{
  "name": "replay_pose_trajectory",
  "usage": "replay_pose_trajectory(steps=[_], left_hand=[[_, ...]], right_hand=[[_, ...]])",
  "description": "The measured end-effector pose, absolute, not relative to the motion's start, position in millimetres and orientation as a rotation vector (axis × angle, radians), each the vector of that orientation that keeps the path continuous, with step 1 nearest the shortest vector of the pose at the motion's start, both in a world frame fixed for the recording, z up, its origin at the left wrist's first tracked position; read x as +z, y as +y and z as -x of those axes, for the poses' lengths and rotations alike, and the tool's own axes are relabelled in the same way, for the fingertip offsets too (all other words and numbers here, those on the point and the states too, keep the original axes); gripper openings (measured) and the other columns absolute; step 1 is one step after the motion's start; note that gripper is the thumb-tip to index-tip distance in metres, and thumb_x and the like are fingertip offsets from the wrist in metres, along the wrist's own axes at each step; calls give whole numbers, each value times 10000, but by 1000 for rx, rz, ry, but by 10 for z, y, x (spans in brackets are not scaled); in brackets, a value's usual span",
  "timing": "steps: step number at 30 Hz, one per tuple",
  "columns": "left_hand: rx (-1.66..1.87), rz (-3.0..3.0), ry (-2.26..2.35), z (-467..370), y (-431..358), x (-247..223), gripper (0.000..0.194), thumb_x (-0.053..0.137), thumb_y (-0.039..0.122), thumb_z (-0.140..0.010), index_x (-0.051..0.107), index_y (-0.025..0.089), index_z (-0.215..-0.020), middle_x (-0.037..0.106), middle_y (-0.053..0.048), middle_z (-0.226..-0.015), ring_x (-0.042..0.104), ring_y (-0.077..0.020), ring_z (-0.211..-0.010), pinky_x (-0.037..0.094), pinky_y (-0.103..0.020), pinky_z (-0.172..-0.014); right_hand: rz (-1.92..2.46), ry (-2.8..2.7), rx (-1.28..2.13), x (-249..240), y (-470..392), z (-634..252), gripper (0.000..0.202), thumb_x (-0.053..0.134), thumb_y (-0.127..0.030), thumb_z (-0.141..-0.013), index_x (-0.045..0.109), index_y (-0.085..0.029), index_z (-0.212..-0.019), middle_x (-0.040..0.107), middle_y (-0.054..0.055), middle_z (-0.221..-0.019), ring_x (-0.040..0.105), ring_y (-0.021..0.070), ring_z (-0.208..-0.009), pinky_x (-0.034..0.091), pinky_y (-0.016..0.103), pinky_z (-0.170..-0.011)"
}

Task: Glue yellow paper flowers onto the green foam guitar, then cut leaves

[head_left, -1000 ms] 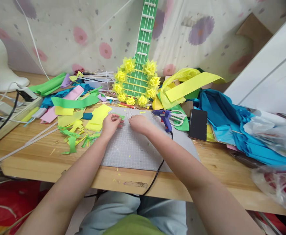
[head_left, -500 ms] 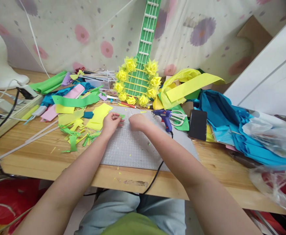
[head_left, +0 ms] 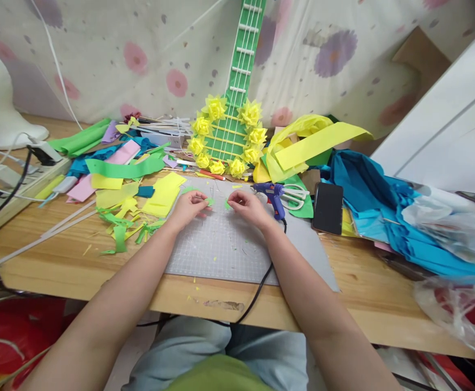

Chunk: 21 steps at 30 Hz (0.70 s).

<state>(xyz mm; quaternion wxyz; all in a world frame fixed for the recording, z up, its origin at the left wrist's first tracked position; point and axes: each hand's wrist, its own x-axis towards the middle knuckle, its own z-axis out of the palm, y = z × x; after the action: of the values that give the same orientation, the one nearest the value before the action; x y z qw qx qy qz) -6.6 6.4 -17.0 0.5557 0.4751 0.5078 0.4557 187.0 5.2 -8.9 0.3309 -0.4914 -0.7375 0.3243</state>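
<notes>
Between the thumb and fingers of my left hand (head_left: 190, 207) is a small green paper piece (head_left: 210, 201). My right hand (head_left: 246, 206) pinches another small green paper piece (head_left: 227, 205). The two hands face each other a short gap apart, over the far half of a grey cutting mat (head_left: 216, 244). More green paper (head_left: 187, 190) shows behind my left hand, partly hidden. Behind the hands stands a green paper guitar (head_left: 226, 136) ringed with yellow paper flowers (head_left: 250, 112).
A purple glue gun (head_left: 276, 196) and white-handled scissors (head_left: 296, 196) lie right of my right hand, beside a black phone (head_left: 328, 208). Yellow paper sheets (head_left: 164, 194) and green scraps (head_left: 119, 236) spread to the left. Blue crepe paper (head_left: 363, 179) heaps up on the right.
My right hand has drawn back to the right and turned, so its green paper piece now shows. My left hand has moved slightly right and down.
</notes>
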Motion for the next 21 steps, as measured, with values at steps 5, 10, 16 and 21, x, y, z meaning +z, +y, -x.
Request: replay_pose_trajectory(steps=[5, 10, 16, 21], left_hand=[[996, -1189, 1172, 57, 26, -125, 248, 740, 232, -599, 547, 148, -729, 629, -9, -601, 663, -164, -593, 498, -205, -457], [968, -1201, 1156, 47, 13, -117, 245, 740, 213, -599, 552, 151, -742, 621, 2, -589, 662, -158, -593, 493, -198, -463], [965, -1215, 1157, 51, 26, -149, 234, 732, 207, -609, 555, 147, -750, 628, -4, -614, 662, -156, -595, 487, -193, -456], [961, -1211, 1155, 52, 29, -154, 231, 733, 206, -609, 556, 149, -746, 624, -4, -603, 659, -156, -587, 487, -196, -457]], right_hand=[[1282, -1992, 704, -174, 15, -1880, 105, 507, -265, -789, 572, -186, -763, 590, 8, -771, 530, 116, -724, 402, 240, -678], [1322, -2129, 515, -173, 9, -1886, 109, 494, -211, -814, 598, -191, -788, 604, 26, -829, 542, 130, -793, 398, 257, -736], [1308, -2162, 475, -177, -7, -1883, 115, 488, -193, -824, 600, -187, -801, 597, 22, -827, 537, 125, -791, 390, 248, -744], [1311, -2174, 487, -164, -17, -1856, 111, 486, -179, -820, 593, -186, -794, 588, 19, -820, 530, 123, -783, 387, 240, -736]])
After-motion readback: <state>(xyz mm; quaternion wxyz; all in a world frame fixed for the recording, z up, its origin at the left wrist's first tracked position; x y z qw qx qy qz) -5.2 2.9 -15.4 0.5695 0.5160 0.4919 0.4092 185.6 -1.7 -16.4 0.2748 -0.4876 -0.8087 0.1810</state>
